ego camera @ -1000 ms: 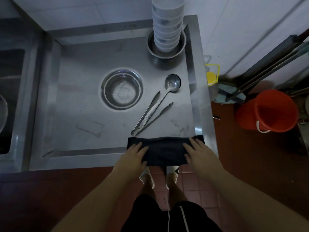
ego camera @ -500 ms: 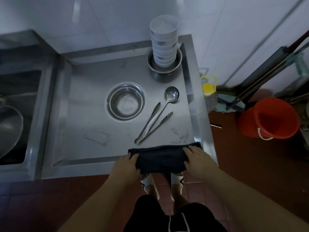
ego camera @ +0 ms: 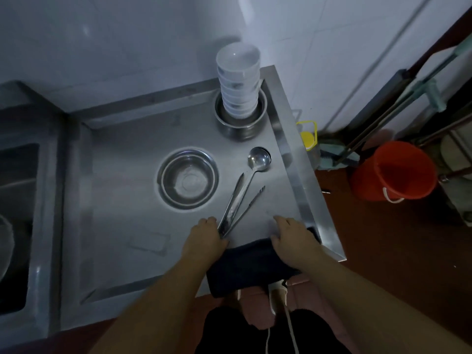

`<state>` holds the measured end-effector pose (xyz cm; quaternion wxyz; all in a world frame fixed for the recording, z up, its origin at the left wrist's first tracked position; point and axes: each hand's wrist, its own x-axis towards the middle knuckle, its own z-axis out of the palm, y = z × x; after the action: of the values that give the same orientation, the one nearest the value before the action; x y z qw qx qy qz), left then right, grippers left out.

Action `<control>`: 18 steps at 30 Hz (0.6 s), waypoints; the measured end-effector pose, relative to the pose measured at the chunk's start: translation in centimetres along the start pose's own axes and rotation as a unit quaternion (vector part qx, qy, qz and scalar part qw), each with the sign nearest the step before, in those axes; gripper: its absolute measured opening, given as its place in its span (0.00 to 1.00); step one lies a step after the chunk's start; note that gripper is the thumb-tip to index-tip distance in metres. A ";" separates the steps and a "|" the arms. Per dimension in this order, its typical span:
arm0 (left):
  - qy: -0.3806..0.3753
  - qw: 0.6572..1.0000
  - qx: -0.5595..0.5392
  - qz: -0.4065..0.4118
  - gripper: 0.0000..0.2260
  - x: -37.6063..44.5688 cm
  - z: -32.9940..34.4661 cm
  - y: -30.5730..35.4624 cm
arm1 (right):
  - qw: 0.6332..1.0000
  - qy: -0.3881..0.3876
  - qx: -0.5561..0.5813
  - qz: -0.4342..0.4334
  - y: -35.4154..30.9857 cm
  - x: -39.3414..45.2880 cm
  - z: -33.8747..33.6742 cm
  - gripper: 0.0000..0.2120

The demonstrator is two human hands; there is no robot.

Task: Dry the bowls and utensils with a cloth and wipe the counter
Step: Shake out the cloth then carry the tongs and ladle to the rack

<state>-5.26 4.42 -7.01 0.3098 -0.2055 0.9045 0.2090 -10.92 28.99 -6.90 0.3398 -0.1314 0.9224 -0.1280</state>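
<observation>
Both hands have moved forward over the steel counter point(ego camera: 132, 190) since half a second ago: then they sat at the front lip, each on one end of the dark cloth point(ego camera: 245, 267), and now they reach further in, with the cloth trailing behind them under the wrists and forearms and hanging partly over the front edge. The left hand point(ego camera: 204, 238) lies flat, fingers straight and together, palm down; its thumb side now touches the handle end of the tongs point(ego camera: 236, 203), which it did not reach before. The right hand point(ego camera: 291, 238) is also flat with straight fingers pointing away, its heel on the right part of the cloth and its fingertips on bare steel; neither hand curls around anything. The view has also tipped up, so more wall shows above the stack of white bowls point(ego camera: 238, 85). The cloth is dark, near black, folded into a thick band that lies across the front right of the counter, its far edge between the two hands. The tongs lie open in a narrow V, and the ladle point(ego camera: 256, 162) lies along them, its bowl toward the back right. A steel bowl point(ego camera: 189, 181) sits upright left of them, well apart from the hands. The white bowls stand nested in a steel basin point(ego camera: 240, 123) in the back right corner. On the floor to the right stand an orange bucket point(ego camera: 393, 172) and a bottle with a yellow cap point(ego camera: 307, 139).
</observation>
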 end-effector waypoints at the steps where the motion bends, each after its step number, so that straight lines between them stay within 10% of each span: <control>1: -0.006 1.000 -0.005 0.006 0.26 0.9 0.0 0.4 | 1.000 0.001 0.015 0.013 -0.6 0.6 0.0 0.28; 18: -0.014 0.999 0.030 0.043 0.27 6.7 0.8 2.4 | 0.958 0.042 0.212 0.190 -5.2 0.7 3.5 0.25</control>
<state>-10.91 5.15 -11.36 0.3189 -0.1545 0.9139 0.1979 -8.29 23.41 -8.16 0.3390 0.1269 0.8954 -0.2594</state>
